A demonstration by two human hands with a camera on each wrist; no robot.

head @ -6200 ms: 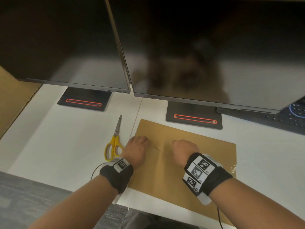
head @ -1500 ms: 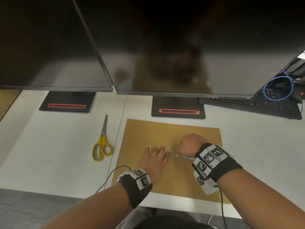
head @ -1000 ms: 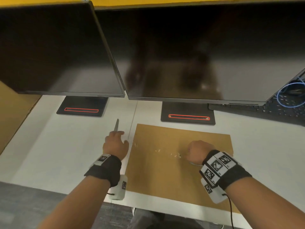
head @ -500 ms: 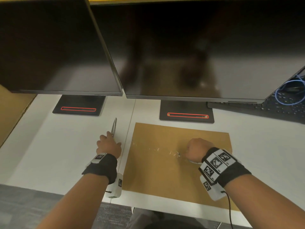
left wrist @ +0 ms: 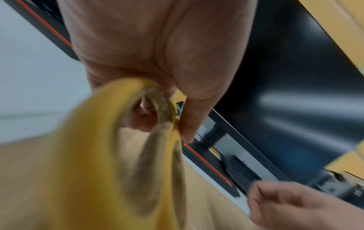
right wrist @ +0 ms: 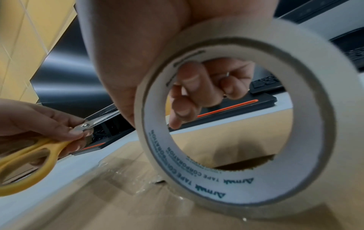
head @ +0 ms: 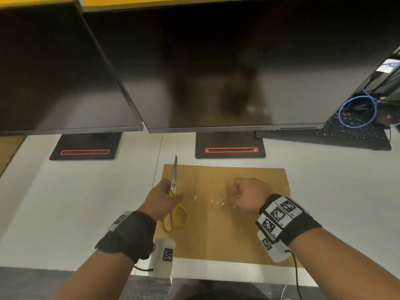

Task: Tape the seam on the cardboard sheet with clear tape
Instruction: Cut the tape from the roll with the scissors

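Note:
A brown cardboard sheet [head: 227,230] lies flat on the white desk. A strip of clear tape [head: 208,200] runs across its middle, from near the left edge to the roll. My right hand [head: 246,197] grips the clear tape roll [right wrist: 246,118] on edge against the sheet, fingers curled through its core. My left hand [head: 161,201] holds yellow-handled scissors [head: 175,202] near the pivot, above the sheet's left side, blades closed and pointing away from me. The loop handles [left wrist: 118,155] hang toward the left wrist camera.
Two dark monitors [head: 194,72] on black bases [head: 230,148] stand just behind the sheet. A black keyboard [head: 337,135] with a blue cable loop [head: 357,111] lies at the back right. Bare white desk [head: 65,202] spreads to the left.
My left hand left the tape, reached left to the scissors on the desk, picked them up and carried them right, over the sheet. My right hand stayed on the roll.

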